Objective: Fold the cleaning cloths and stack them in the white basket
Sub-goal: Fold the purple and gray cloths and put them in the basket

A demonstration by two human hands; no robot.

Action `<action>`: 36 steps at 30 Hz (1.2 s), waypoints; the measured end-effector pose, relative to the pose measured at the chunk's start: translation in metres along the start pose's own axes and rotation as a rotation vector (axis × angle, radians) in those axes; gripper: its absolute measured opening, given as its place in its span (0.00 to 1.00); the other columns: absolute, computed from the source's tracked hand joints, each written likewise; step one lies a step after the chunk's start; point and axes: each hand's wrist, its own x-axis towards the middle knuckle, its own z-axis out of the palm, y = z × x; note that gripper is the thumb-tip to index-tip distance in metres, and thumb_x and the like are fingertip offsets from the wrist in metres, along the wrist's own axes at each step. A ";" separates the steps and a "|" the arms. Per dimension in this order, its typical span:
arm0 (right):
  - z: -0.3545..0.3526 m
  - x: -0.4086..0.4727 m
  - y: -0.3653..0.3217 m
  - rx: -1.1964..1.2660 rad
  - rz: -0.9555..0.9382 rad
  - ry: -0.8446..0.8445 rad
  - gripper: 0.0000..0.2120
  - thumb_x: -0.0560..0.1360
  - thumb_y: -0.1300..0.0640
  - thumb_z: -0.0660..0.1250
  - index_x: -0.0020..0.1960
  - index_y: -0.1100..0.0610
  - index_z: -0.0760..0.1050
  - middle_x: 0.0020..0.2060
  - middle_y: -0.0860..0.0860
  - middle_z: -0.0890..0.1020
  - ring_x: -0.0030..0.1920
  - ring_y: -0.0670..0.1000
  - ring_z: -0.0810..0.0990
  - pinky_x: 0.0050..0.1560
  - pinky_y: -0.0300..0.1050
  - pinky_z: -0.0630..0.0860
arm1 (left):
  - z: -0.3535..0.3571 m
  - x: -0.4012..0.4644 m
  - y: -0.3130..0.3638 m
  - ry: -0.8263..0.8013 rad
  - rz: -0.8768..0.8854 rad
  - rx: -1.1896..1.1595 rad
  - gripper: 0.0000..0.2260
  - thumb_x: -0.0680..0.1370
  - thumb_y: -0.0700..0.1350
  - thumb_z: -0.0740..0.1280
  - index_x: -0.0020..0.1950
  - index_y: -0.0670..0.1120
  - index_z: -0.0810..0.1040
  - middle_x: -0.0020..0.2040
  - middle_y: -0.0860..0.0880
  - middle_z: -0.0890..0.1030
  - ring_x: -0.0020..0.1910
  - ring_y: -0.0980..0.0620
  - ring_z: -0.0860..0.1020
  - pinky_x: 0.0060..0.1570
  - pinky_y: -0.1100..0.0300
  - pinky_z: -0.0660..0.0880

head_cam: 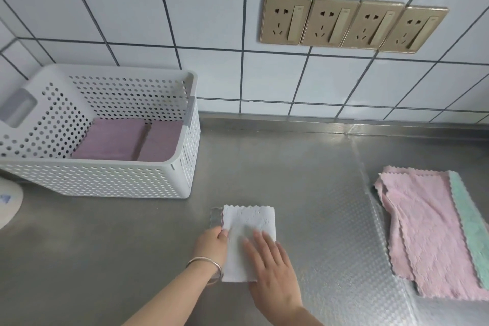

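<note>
A: Folded white cloth [248,235] near the front edge of the tabletop [304,167], about midway along; scalloped far edge, a grey layer peeking out at its far left corner.

B: Pinned by both hands; right hand [272,267] flat on top, fingers straight and slightly spread, pressing down on the near right part; left hand [213,245] at the left edge, fingers curled, pinching the cloth's edge; a metal bangle [205,263] round that wrist.

A: Further out to the left, white basket [111,180] toward the back left corner, close to the wall; perforated sides, grey handle recess on its left end.

B: Inside, two folded purple cloths [127,140] lying flat side by side on the bottom, touching or nearly so.

A: Over at the right edge, unfolded pink cloths [423,227] spread flat in a loose pile, well apart from the white one; a green cloth [473,230] showing beneath along the pile's right side.

B: Part of a round white object [8,204] at the left edge, just in front of the basket; cannot tell what.

A: Behind everything, white tiled wall [185,8] with dark grout; a row of four gold sockets [352,24] above the back edge.
</note>
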 end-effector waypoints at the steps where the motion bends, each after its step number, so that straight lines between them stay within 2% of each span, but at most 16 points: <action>1: 0.002 -0.003 0.005 -0.025 0.018 -0.053 0.44 0.53 0.54 0.73 0.69 0.53 0.65 0.67 0.53 0.72 0.67 0.54 0.65 0.66 0.49 0.57 | -0.002 0.001 -0.002 0.007 0.002 0.003 0.18 0.80 0.43 0.57 0.30 0.47 0.62 0.33 0.42 0.74 0.37 0.43 0.68 0.36 0.56 0.61; 4: 0.011 -0.008 0.017 -0.068 0.035 -0.123 0.46 0.55 0.54 0.72 0.72 0.53 0.62 0.72 0.52 0.65 0.73 0.54 0.58 0.69 0.51 0.51 | -0.010 0.004 -0.008 0.025 -0.010 0.042 0.18 0.81 0.43 0.56 0.30 0.47 0.61 0.33 0.42 0.73 0.38 0.41 0.67 0.36 0.57 0.60; 7: 0.020 -0.008 0.017 -0.052 0.053 -0.112 0.40 0.61 0.56 0.60 0.74 0.52 0.59 0.73 0.51 0.63 0.74 0.52 0.54 0.70 0.50 0.51 | -0.013 0.008 -0.015 0.040 -0.016 0.039 0.18 0.81 0.43 0.56 0.30 0.48 0.61 0.28 0.50 0.66 0.36 0.45 0.65 0.36 0.57 0.59; 8: 0.022 -0.007 0.017 -0.048 0.061 -0.104 0.38 0.62 0.57 0.56 0.74 0.52 0.59 0.73 0.50 0.63 0.74 0.52 0.53 0.70 0.50 0.50 | -0.013 0.009 -0.017 0.042 -0.022 0.033 0.17 0.80 0.43 0.57 0.31 0.48 0.63 0.28 0.50 0.67 0.36 0.45 0.66 0.35 0.57 0.59; 10: 0.026 -0.006 0.018 -0.054 0.072 -0.074 0.37 0.63 0.59 0.52 0.73 0.54 0.60 0.74 0.51 0.60 0.75 0.51 0.51 0.70 0.50 0.50 | -0.011 0.011 -0.021 0.047 -0.014 0.023 0.12 0.80 0.45 0.58 0.36 0.47 0.72 0.32 0.47 0.74 0.39 0.40 0.71 0.35 0.57 0.60; 12: 0.030 -0.005 0.019 -0.057 0.081 -0.044 0.35 0.63 0.59 0.51 0.72 0.55 0.60 0.74 0.51 0.57 0.75 0.51 0.49 0.70 0.50 0.50 | -0.008 0.010 -0.022 0.090 -0.024 -0.007 0.08 0.79 0.47 0.61 0.51 0.45 0.78 0.46 0.45 0.82 0.47 0.42 0.77 0.39 0.59 0.65; 14: 0.030 -0.005 0.020 -0.053 0.095 -0.039 0.35 0.64 0.59 0.52 0.72 0.55 0.61 0.74 0.50 0.58 0.75 0.51 0.51 0.70 0.50 0.49 | -0.006 0.009 -0.023 0.143 -0.051 -0.077 0.11 0.78 0.48 0.63 0.58 0.47 0.77 0.51 0.49 0.82 0.50 0.47 0.79 0.45 0.59 0.71; 18: 0.028 -0.005 0.021 -0.063 0.087 -0.068 0.35 0.64 0.58 0.52 0.72 0.55 0.61 0.73 0.50 0.62 0.73 0.51 0.53 0.69 0.50 0.50 | -0.006 0.005 -0.022 0.218 -0.080 -0.148 0.10 0.75 0.46 0.67 0.55 0.49 0.78 0.47 0.52 0.83 0.46 0.50 0.79 0.46 0.60 0.72; 24: 0.028 -0.005 0.022 -0.104 0.090 -0.117 0.33 0.64 0.56 0.53 0.70 0.56 0.62 0.72 0.51 0.63 0.74 0.51 0.50 0.70 0.51 0.49 | -0.005 0.008 -0.029 0.243 -0.053 -0.191 0.11 0.73 0.42 0.69 0.55 0.47 0.78 0.48 0.51 0.83 0.43 0.52 0.78 0.47 0.61 0.72; 27: 0.023 -0.007 0.021 -0.103 0.066 -0.105 0.33 0.65 0.51 0.56 0.70 0.57 0.65 0.72 0.51 0.65 0.75 0.52 0.50 0.69 0.51 0.50 | -0.004 0.011 -0.035 0.252 -0.030 -0.199 0.14 0.72 0.42 0.71 0.57 0.46 0.77 0.50 0.49 0.83 0.43 0.53 0.78 0.47 0.61 0.72; 30: 0.009 -0.005 0.020 -0.087 -0.004 -0.029 0.32 0.68 0.45 0.59 0.68 0.58 0.71 0.70 0.53 0.69 0.72 0.53 0.60 0.67 0.52 0.55 | -0.002 0.011 -0.037 0.328 0.086 -0.045 0.18 0.71 0.44 0.72 0.59 0.45 0.76 0.56 0.47 0.78 0.46 0.49 0.79 0.47 0.57 0.74; 32: 0.000 0.006 0.020 -0.078 -0.003 0.023 0.27 0.74 0.46 0.55 0.69 0.58 0.69 0.70 0.53 0.68 0.72 0.52 0.61 0.67 0.51 0.56 | 0.002 0.009 -0.039 0.432 0.295 0.222 0.19 0.72 0.49 0.68 0.61 0.45 0.75 0.59 0.45 0.76 0.51 0.46 0.78 0.47 0.54 0.76; 33: -0.001 0.013 0.021 -0.086 0.023 0.029 0.26 0.77 0.47 0.51 0.71 0.58 0.66 0.71 0.53 0.67 0.72 0.51 0.60 0.68 0.51 0.55 | 0.004 0.008 -0.037 0.433 0.396 0.366 0.21 0.72 0.52 0.63 0.63 0.46 0.75 0.61 0.46 0.76 0.55 0.46 0.76 0.50 0.52 0.75; 36: 0.004 0.033 0.032 -0.122 0.123 -0.034 0.26 0.81 0.46 0.40 0.72 0.58 0.59 0.72 0.52 0.64 0.75 0.50 0.51 0.69 0.50 0.52 | 0.019 0.006 -0.030 0.300 0.631 0.649 0.27 0.74 0.59 0.55 0.69 0.49 0.68 0.71 0.50 0.69 0.69 0.47 0.64 0.64 0.45 0.61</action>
